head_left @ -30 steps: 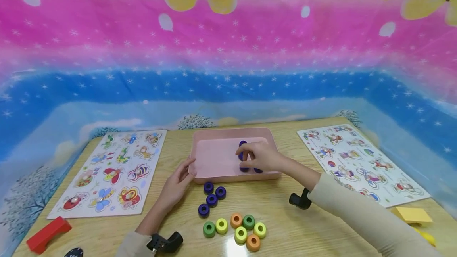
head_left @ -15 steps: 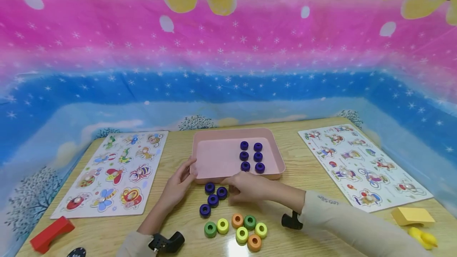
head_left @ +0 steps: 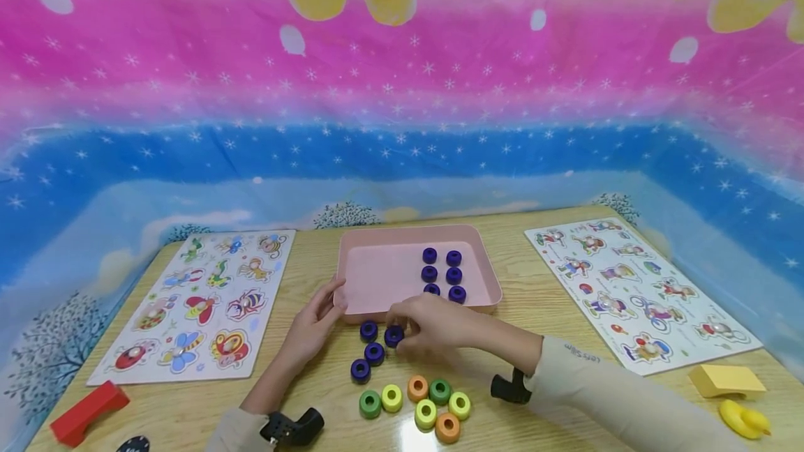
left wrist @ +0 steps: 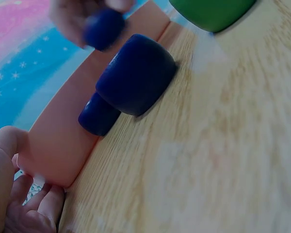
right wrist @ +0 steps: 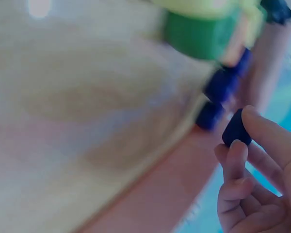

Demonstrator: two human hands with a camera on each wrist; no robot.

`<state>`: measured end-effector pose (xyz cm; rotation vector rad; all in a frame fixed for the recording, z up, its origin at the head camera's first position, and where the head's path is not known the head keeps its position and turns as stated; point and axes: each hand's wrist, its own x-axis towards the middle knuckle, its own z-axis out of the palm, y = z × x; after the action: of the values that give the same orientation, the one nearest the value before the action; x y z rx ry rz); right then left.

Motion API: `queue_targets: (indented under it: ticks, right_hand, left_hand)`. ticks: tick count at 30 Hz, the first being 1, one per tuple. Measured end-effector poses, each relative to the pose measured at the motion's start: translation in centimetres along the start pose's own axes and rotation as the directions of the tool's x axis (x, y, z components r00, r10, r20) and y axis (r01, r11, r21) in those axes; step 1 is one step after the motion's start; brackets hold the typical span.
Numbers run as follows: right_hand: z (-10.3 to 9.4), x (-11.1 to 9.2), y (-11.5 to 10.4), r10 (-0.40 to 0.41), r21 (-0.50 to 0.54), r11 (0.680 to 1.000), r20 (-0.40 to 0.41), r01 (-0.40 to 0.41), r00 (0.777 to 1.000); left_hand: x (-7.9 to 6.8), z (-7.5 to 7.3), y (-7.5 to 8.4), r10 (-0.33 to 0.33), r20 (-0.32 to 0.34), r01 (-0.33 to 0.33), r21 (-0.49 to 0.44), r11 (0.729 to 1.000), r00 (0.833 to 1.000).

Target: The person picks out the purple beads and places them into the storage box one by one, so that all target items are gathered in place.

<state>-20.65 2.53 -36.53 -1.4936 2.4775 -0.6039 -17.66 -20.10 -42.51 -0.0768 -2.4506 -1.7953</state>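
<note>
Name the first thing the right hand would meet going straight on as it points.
Likely the loose purple bead nearest the tray, though the right hand might clear it; height is unclear.

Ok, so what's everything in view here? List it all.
Table: 1, wood-toned, underneath
Tray: 1, pink, mid-table
Tray beads: 6, dark blue, tray's right half
Loose beads: 3, dark blue, before tray
Held bead: 1, dark blue, at tray's front
Bright beads: 2 green, 3 yellow, 2 orange, front
Picture boards: 2, white with pictures, flanking tray
Red block: 1, red, front left
Yellow block: 1, yellow, front right
Toy duck: 1, yellow, front right
Disc: 1, black, lower left
Backdrop: 1, pink and blue, behind
Wrist cameras: 2, black, either side
Sleeves: 2, beige, either side
Left hand: 1, gripping tray's left corner
Right hand: 1, pinching held bead
</note>
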Motion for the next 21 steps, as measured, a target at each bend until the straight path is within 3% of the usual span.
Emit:
queue_targets:
  ticks: [5,10,17,21]
  right_hand:
    - [-2.2,0.2,0.4,0.021,0.018,1.0,-0.108,-0.019,0.994]
    - [-2.6,0.6,2.0,0.093,-0.004,0.995,-0.177,-0.095,0.98]
    - [-1.6,1.1,4.1,0.211,-0.017,0.976,-0.129,-0.215,0.969]
    - [-1.0,1.3,4.8,0.181,-0.067,0.98,-0.106,-0.188,0.978]
  left_hand:
    - [0.0,0.0,0.0,0.0,-0.001,0.0,0.001,1.0,1.0]
    - [0.0,0.1,-0.1,0.008,-0.005,-0.008,-0.008,1.0,1.0]
    - [0.1,0.2,-0.3,0.006,0.001,-0.006,-0.006,1.0,1.0]
    - [0.1,0.2,-0.3,0.004,-0.009,-0.004,-0.002,1.0,1.0]
